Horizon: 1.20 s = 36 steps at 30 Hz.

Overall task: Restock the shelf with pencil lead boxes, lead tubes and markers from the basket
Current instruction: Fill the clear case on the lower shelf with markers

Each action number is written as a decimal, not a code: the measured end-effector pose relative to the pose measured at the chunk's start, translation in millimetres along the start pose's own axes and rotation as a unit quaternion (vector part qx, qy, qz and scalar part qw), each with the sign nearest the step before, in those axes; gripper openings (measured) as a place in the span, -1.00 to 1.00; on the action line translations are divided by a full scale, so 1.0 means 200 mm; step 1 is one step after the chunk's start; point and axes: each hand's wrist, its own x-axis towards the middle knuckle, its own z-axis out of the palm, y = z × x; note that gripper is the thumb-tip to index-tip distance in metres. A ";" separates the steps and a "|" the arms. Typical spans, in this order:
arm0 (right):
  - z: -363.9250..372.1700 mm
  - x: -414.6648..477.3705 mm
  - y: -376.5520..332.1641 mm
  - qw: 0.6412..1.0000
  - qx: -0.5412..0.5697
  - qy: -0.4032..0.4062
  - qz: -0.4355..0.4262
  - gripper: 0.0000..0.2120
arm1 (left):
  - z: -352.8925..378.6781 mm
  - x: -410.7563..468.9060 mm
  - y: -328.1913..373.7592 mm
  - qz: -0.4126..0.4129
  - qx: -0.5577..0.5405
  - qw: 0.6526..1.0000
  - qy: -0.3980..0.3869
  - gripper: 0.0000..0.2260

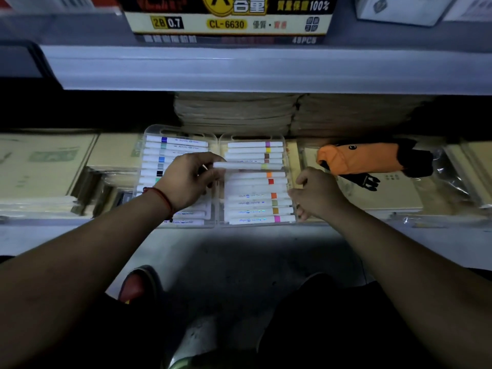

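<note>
An open clear plastic marker case [218, 182] lies on the low shelf, both halves filled with rows of white markers with coloured bands. My left hand [186, 179] pinches one white marker with a yellow-green band [247, 165] by its left end and holds it level over the right half of the case. My right hand [316, 194] rests at the case's right edge with its fingers curled against the rim. A pencil lead display box [226, 20] marked 2B 0.7 stands on the shelf above. No basket is in view.
Stacks of brown paper packs [239, 113] sit behind the case. Flat beige packets [45, 166] lie to the left, bagged notebooks [399, 187] to the right with an orange and black pouch [367, 158] on top. My sandalled foot [138, 283] is on the floor below.
</note>
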 end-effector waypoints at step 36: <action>0.00 0.03 -0.06 0.993 0.118 0.002 -0.010 -0.89 | 0.15 -0.02 -0.05 -0.005 0.045 0.999 0.010 -0.76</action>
